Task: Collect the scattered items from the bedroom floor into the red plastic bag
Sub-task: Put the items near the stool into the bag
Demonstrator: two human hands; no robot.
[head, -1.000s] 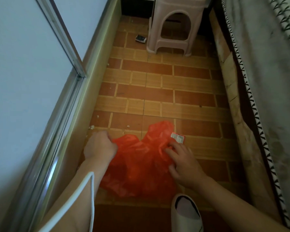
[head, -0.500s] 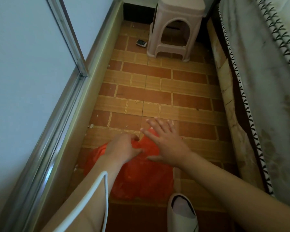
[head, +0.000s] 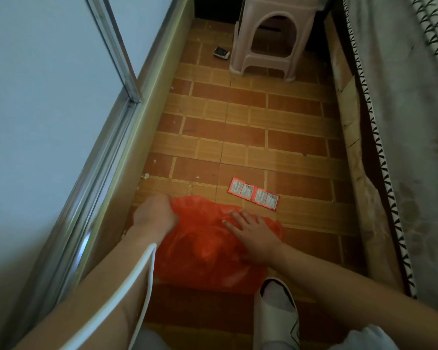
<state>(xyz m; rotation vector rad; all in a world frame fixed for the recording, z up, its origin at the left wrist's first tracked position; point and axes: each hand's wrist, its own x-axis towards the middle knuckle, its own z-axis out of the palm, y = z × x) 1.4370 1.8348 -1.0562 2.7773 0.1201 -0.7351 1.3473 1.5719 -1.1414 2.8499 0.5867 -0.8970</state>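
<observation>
Tiled floor (head: 238, 137), one red bag (head: 208, 253), two hands.

Open floor (head: 238, 137) between wall (head: 48, 97) and bed (head: 402, 122); stool (head: 271, 39) blocks the far end.

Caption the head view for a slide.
Both hands, left hand and right hand, on the red plastic bag; red packet strip lies beyond.

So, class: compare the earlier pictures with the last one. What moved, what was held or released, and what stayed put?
The right hand, which pinched the strip of red sachets a second ago, no longer holds it; the strip now lies flat on the floor just beyond the red plastic bag. That hand now rests open on the bag. The left hand still grips the bag's left edge. The stool and the small dark packet stayed put.
</observation>
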